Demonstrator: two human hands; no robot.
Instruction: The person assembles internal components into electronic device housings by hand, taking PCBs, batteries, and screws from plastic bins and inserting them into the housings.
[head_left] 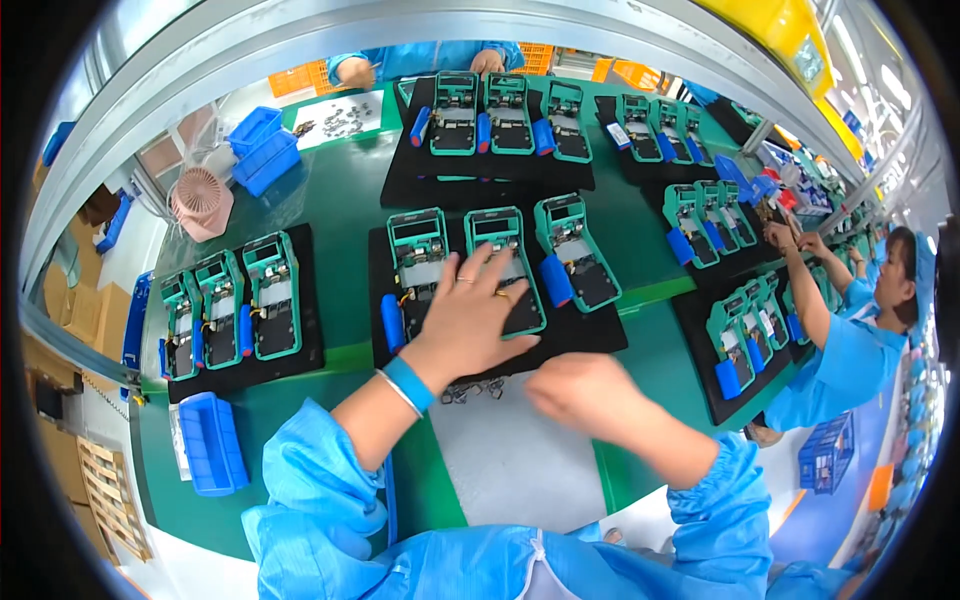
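My left hand (475,315), a blue band on its wrist, has its fingers spread over the middle one of three green device housings and covers much of it. This middle housing (524,314) lies on a black mat (603,333) between a left housing (418,250) and a right housing (580,255). Circuit boards and wires show inside them. Blue cylinders, one at the left (392,322) and one at the right (556,281), lie beside housings. Slightly blurred, my right hand (580,393) is closed above a grey sheet (520,450); whatever its fingers hold is hidden.
Small dark parts (472,391) lie at the sheet's far edge. Leftward are another mat of housings (272,300), a blue bin (212,445) and a pink fan (202,200). More housings (455,115) stand farther back. Co-workers' hands (355,72) work opposite; another person (850,320) works at right.
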